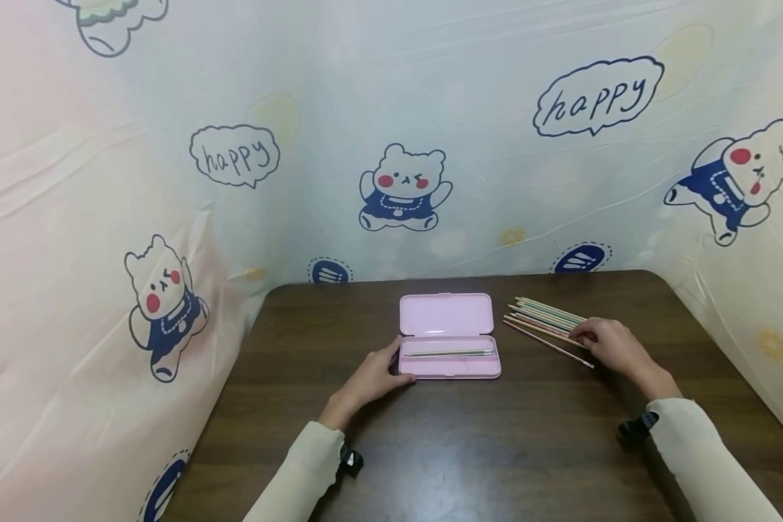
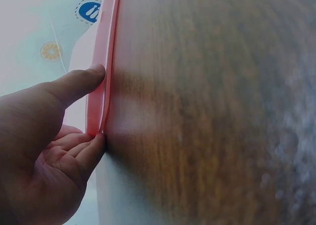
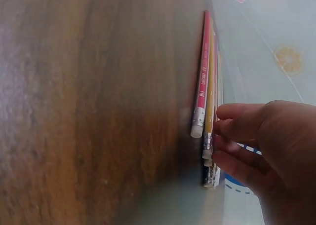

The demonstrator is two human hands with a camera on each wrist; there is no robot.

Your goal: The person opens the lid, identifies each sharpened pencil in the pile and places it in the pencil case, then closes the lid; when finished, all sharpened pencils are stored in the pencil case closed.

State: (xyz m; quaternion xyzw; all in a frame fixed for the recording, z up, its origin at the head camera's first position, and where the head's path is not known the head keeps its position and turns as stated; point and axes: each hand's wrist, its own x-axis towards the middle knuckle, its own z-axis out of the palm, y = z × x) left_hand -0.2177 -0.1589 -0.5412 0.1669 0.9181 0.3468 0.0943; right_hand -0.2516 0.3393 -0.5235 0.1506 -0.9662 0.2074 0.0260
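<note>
A pink pencil case (image 1: 450, 368) lies open on the table, its lid (image 1: 446, 315) folded back, with a couple of slim pencils (image 1: 449, 354) inside. My left hand (image 1: 377, 375) holds the case's near left corner, thumb along the front wall and fingers at the left end. To the right of the case, several wooden pencils (image 1: 541, 317) lie in a loose bunch. My right hand (image 1: 610, 346) pinches at their eraser ends, the fingertips partly hiding the pencil there. Nearest me, a red pencil (image 3: 203, 72) with a white eraser lies a little apart from the bunch.
Both hands work over a dark brown wooden table (image 1: 483, 442). A pale patterned curtain (image 1: 313, 188) with bears and "happy" bubbles hangs behind and beside it. Dark wrist bands with small cameras (image 1: 636, 428) sit at the sleeve cuffs.
</note>
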